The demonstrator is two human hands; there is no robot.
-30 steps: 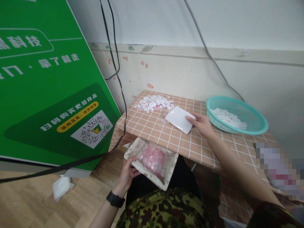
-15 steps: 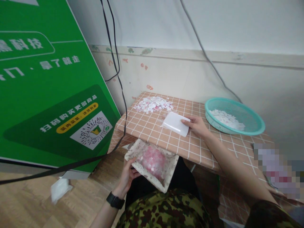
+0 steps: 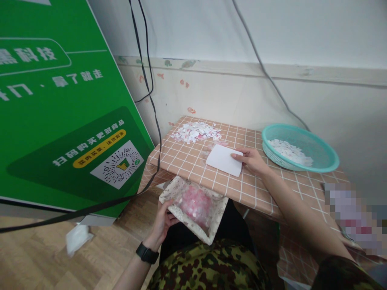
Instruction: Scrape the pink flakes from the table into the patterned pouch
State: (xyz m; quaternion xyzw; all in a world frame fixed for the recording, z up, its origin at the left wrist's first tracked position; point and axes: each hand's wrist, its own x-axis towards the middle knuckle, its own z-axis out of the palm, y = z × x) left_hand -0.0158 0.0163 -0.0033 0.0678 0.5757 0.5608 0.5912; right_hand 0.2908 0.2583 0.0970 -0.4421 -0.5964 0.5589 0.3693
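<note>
My left hand [image 3: 165, 225] grips the near-left rim of a speckled, off-white square tray [image 3: 216, 225], which is tilted just below the table's front edge. Inside the tray lies a heap of pink and whitish powder with small white bits [image 3: 196, 203]. My right hand [image 3: 250, 160] pinches the right side of a white rectangular card [image 3: 222, 160], held low over the table with its left end near a faint smear of pinkish dust [image 3: 208, 152]. Behind the card, a pile of small white and pink paper scraps [image 3: 196, 132] is spread on the table.
A brown-and-white checked cloth [image 3: 242, 139] covers the table. At its right stands a turquoise plastic basket [image 3: 328, 161] with more white scraps. A large green panel [image 3: 72, 133] fills the left, with a dark strap [image 3: 102, 207] and cables. A white plastic bag [image 3: 78, 238] lies on the floor.
The white card has tilted slightly and shifted a little toward me, losing its glossy reflection. The tray and my left hand stay nearly where they were.
</note>
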